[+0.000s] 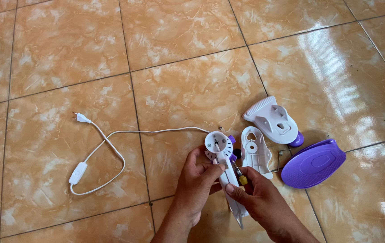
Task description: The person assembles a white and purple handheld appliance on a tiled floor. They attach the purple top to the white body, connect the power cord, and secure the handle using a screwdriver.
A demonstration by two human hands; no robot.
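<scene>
Both hands are on the white housing half (223, 155), just above the floor tiles (66, 58): left hand (197, 182) gripping its side, right hand (251, 193) pinching a small yellow-tipped part (242, 179) at it. Looks well into being taken apart, since the other white shell (254, 150), clip piece (273, 120) and purple cover (313, 163) lie loose just beyond. Cord with switch (78, 173) and plug (82, 118) trails off left, still attached.

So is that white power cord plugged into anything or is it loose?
Loose. The plug lies bare on the floor tile, no socket near it; the white cord runs back to the hand-held part.

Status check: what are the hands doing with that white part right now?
Left hand grips white part. Right hand pinches small screwdriver against it. Cord trails left; loose covers nearby, clear of hands.
</scene>
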